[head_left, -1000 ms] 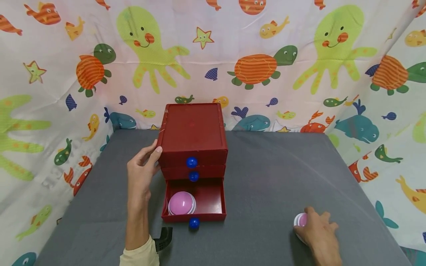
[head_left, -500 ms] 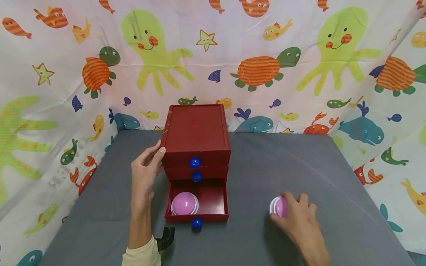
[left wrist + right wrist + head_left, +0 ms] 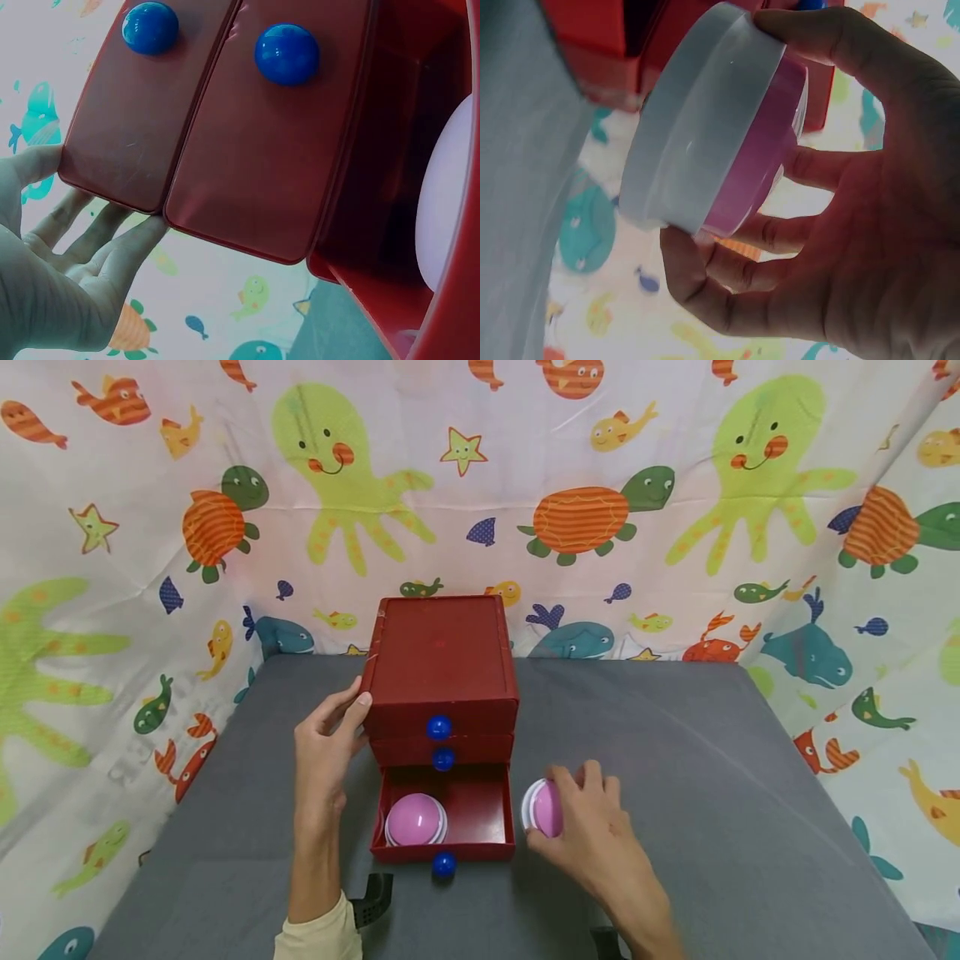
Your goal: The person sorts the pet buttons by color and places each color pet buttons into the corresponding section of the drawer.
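A red chest of drawers (image 3: pixel 442 652) with blue ball knobs stands on the grey cloth, its bottom drawer (image 3: pixel 480 814) pulled out. Inside that drawer's left part lies a round thing with a pink dome and white rim (image 3: pixel 414 818). My left hand (image 3: pixel 326 747) rests on the chest's upper left front corner, thumb at the top edge, fairly straight fingers along the side. My right hand (image 3: pixel 592 835) holds a similar pink-domed round thing (image 3: pixel 705 120) by its white rim, tilted, just right of the open drawer. Thumb and fingers grip opposite sides of the rim.
Grey cloth (image 3: pixel 750 793) covers the table around the chest. Behind it and at the sides hangs a white curtain (image 3: pixel 495 485) printed with sea animals. Two upper drawers are closed, with blue knobs (image 3: pixel 286 54) on their fronts.
My right hand has carried the pink-domed round thing leftward from the right side of the table to beside the open drawer. My left hand stays at the chest's corner.
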`<state>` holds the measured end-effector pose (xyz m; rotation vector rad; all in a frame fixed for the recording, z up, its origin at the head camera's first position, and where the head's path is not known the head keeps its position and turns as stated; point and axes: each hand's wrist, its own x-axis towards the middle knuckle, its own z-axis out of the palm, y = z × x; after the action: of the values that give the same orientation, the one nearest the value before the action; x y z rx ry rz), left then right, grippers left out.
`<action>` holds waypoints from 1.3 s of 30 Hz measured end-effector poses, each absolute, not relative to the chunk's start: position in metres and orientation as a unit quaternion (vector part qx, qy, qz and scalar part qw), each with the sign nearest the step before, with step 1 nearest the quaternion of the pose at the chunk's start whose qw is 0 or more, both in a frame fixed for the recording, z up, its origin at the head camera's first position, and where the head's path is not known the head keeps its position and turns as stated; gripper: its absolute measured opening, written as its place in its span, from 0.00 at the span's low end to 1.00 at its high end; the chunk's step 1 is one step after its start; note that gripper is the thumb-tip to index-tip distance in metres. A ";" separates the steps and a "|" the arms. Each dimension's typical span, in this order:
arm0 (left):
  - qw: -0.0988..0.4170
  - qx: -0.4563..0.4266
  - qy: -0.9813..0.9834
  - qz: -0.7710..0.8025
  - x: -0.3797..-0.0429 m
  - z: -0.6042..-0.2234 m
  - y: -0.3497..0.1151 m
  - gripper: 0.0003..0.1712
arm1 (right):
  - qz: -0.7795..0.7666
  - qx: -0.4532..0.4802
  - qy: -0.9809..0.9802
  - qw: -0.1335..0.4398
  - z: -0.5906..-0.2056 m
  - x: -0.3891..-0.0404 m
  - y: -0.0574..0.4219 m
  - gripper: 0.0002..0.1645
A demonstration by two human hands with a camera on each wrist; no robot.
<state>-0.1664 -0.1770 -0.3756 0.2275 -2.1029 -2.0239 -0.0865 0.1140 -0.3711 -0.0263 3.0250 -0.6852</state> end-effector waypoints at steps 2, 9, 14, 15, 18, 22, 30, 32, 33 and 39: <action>0.106 0.076 -0.715 -0.687 -0.166 -0.376 -0.177 0.27 | -0.220 -0.030 0.975 0.019 -0.369 -0.087 0.103 0.46; 0.109 0.074 -0.715 -0.687 -0.166 -0.376 -0.177 0.27 | -0.221 -0.100 0.970 -0.005 -0.370 -0.093 0.075 0.46; 0.112 0.078 -0.717 -0.684 -0.166 -0.375 -0.177 0.27 | -0.220 -0.137 0.966 -0.008 -0.378 -0.103 0.058 0.42; 0.112 0.078 -0.716 -0.684 -0.166 -0.375 -0.177 0.27 | -0.215 -0.142 0.966 -0.006 -0.381 -0.105 0.055 0.42; 0.112 0.078 -0.716 -0.685 -0.167 -0.375 -0.177 0.27 | -0.198 -0.150 0.969 0.006 -0.389 -0.113 0.046 0.41; 0.107 0.079 -0.715 -0.686 -0.166 -0.374 -0.176 0.27 | -0.180 -0.163 0.970 0.003 -0.403 -0.120 0.038 0.37; 0.112 0.079 -0.713 -0.688 -0.166 -0.374 -0.178 0.26 | -0.114 -0.151 0.982 -0.021 -0.425 -0.132 0.023 0.25; 0.110 0.076 -0.711 -0.690 -0.166 -0.375 -0.178 0.26 | -0.092 -0.134 0.987 -0.016 -0.428 -0.134 0.019 0.24; 0.109 0.075 -0.710 -0.692 -0.167 -0.375 -0.177 0.26 | -0.082 -0.124 0.989 -0.012 -0.430 -0.135 0.017 0.25; 0.107 0.074 -0.710 -0.693 -0.167 -0.375 -0.176 0.26 | -0.068 -0.089 0.994 0.020 -0.434 -0.140 0.011 0.33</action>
<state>-0.1667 -0.1760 -0.3754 0.2170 -2.0887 -2.0389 -0.1399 0.0107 -0.4335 -0.2746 3.0828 -0.2109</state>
